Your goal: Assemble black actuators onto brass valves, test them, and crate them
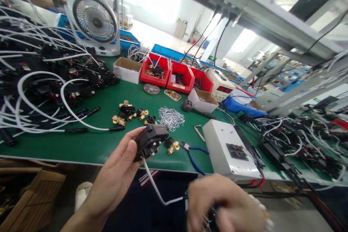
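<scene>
My left hand (pixel 119 174) grips a black plastic housing (pixel 150 140) just above the near edge of the green table (pixel 89 145). A white cable (pixel 154 185) runs from the housing down to my right hand (pixel 225 204). My right hand is low, blurred by motion, with its fingers curled over something dark that I cannot make out. Brass fittings with black caps (pixel 129 111) lie on the mat just beyond the housing, and one brass fitting (pixel 173 146) sits right beside it.
Blue-handled pliers (pixel 194 152) and a white box (pixel 230 150) lie to the right. A heap of small metal clips (pixel 171 117), red bins (pixel 167 72), cardboard boxes, a white fan (pixel 94 20) and piles of black cabled assemblies (pixel 40 79) fill the table.
</scene>
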Available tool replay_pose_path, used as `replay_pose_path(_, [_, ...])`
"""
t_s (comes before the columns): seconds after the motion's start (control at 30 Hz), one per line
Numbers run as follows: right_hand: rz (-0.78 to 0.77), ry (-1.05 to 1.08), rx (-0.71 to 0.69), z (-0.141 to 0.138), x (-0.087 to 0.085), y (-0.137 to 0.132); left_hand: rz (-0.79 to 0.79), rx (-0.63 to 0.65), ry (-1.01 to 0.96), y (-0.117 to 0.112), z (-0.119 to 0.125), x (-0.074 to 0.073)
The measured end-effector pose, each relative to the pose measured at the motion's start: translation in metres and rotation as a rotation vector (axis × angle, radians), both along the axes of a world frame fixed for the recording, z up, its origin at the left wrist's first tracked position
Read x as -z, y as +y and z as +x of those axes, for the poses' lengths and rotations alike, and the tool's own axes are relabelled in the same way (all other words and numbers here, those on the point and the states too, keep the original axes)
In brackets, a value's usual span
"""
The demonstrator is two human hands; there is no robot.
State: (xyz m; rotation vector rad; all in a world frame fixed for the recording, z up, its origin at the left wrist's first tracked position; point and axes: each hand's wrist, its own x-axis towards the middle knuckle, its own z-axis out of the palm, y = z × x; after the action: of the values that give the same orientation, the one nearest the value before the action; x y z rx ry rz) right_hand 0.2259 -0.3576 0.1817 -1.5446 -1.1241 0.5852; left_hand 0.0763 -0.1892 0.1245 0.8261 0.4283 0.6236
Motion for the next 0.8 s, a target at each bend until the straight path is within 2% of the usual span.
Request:
replay_pose_path(0.07, [-0.005,0.156,0.047,-0.015,0.018,0.017,-0.121,0.019,-0.044,-0.001,0.002,-0.003])
replay_pose_path(0.17, [0.059,0.282,0.231,-0.036,0.038,0.039,-0.188,0.098,-0.106,-0.006,0.005,-0.008])
replay_pose_path(0.23, [0.085,0.195,0.315,-0.043,0.042,0.047,-0.22,0.153,-0.126,-0.01,0.006,-0.01])
replay_pose_path(0.33, [0.058,0.001,0.439,-0.042,0.039,0.05,-0.242,0.191,-0.114,-0.014,0.005,-0.01])
replay_pose_path(0.43, [0.035,-0.059,0.495,-0.037,0.036,0.046,-0.148,0.273,-0.035,-0.012,0.001,-0.005])
replay_pose_path(0.53, [0.023,-0.086,0.442,-0.035,0.036,0.044,0.059,0.354,0.044,-0.005,-0.004,0.001])
replay_pose_path(0.63, [-0.004,-0.157,0.266,-0.035,0.041,0.043,0.223,0.305,0.147,0.004,-0.007,0.005])
replay_pose_path(0.7, [-0.03,-0.183,0.221,-0.028,0.049,0.043,0.272,0.225,0.231,0.009,-0.007,0.007])
replay_pose_path(0.8, [-0.18,-0.26,0.416,-0.009,0.063,0.044,0.155,0.108,0.314,0.012,-0.008,0.008])
